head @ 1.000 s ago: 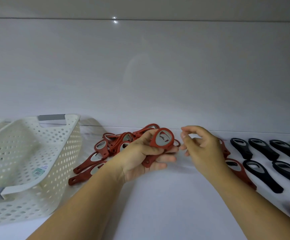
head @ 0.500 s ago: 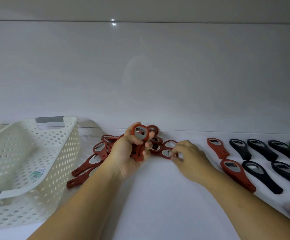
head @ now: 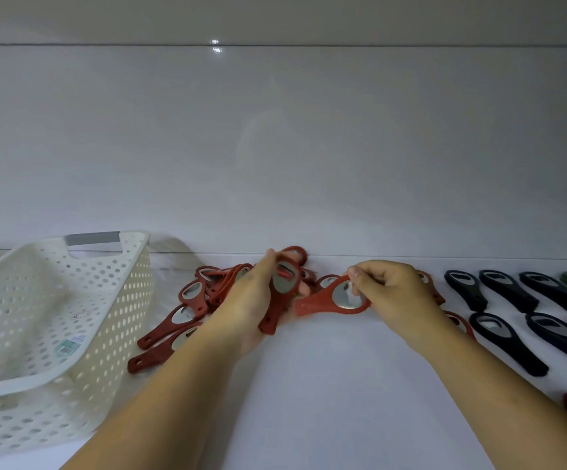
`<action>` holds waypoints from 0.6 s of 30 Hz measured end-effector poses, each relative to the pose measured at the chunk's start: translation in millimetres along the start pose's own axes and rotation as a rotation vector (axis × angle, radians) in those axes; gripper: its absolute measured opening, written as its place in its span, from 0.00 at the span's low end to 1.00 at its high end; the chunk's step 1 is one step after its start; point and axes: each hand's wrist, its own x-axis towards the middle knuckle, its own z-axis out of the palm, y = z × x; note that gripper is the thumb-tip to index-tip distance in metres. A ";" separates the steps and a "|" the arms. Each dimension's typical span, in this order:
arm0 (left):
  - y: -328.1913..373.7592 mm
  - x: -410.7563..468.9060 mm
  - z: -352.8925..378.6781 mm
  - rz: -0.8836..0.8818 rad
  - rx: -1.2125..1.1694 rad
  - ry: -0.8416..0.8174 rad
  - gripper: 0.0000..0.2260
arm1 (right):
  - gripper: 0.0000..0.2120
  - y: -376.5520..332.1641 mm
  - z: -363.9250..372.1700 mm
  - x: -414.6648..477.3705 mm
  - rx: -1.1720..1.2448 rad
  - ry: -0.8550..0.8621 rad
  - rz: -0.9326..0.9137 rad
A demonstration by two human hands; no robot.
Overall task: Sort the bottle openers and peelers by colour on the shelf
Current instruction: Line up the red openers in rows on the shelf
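Both grips grasping: left hand (head: 253, 301) red openers (head: 283, 290), right hand (head: 395, 293) lone opener (head: 326, 302)

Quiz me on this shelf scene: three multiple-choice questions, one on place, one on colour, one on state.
1. Where is the white basket relative to the pile of red openers? A right B left C on top
2. What colour is the opener the right hand pinches? A red B green C black
3. What is the left hand doing? A lying flat B reaching into the basket C gripping a red opener
Answers: B, basket stands left of the pile; A, its handle is red; C, the hand curls round it.
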 end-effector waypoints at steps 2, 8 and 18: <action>-2.9 -6.3 4.4 -0.110 0.140 -0.149 0.21 | 0.12 -1.5 5.2 -2.5 0.056 -0.050 0.010; -4.5 -6.9 0.2 -0.116 0.175 -0.340 0.13 | 0.05 2.1 8.6 -0.4 0.297 0.090 0.062; -1.7 0.6 -8.2 -0.070 -0.395 -0.298 0.35 | 0.24 38.2 17.6 16.4 -0.801 -0.410 -0.051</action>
